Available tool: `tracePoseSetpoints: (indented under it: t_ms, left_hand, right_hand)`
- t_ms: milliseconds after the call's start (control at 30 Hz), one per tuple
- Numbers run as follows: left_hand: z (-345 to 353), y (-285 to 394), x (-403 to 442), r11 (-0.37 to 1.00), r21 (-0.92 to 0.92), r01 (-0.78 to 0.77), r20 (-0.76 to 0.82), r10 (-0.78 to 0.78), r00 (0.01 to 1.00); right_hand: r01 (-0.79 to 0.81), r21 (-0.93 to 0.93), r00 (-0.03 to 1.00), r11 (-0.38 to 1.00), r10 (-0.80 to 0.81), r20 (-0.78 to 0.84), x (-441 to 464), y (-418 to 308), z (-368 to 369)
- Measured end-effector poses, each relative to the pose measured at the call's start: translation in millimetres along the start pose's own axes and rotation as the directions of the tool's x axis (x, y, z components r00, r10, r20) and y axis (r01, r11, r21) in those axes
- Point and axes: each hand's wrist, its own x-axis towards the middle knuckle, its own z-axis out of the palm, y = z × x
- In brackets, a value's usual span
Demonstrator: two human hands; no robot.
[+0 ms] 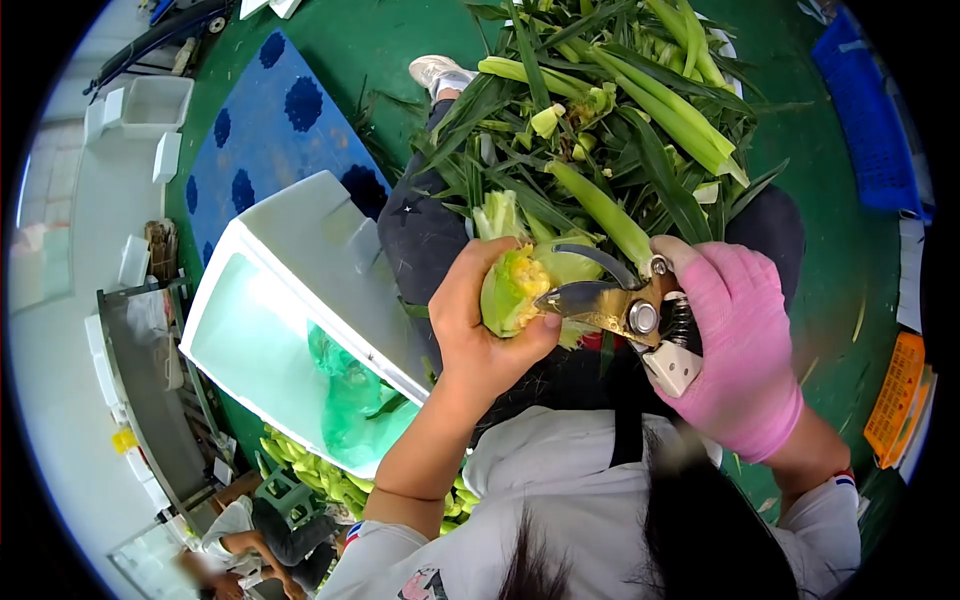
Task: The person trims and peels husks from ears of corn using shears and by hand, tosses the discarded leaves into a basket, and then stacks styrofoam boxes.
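My left hand [468, 320], bare, is wrapped round an ear of corn [493, 290] still in pale green husk. Yellow kernels show at the end turned towards the shears. My right hand [745, 340], in a pink glove, grips a pair of pruning shears [605, 308] with a coiled spring and a white handle end. The blades are parted, and the lower one touches or nearly touches the corn's end, close to my left thumb. Behind both hands lies a heap of green corn husks and leaves [640, 150], between my legs.
To the left stands a tilted white foam box [285, 235] with a green plastic bag [345, 385] inside. A blue board [265, 130] lies beyond it. Unhusked corn [310, 468] is piled behind, near another person [255, 545]. Blue [865, 110] and orange crates [893, 400] line the right.
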Motion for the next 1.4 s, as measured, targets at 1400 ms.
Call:
tracePoseSetpoints:
  t_ms: [1400]
  left_hand:
    - [-9, -14, -30, 0.664, -0.542, 0.516, 0.499, -0.240, 0.833]
  right_hand:
    - [0.044, 0.290, 0.949, 0.956, -0.131, 0.288, 22, 20, -15]
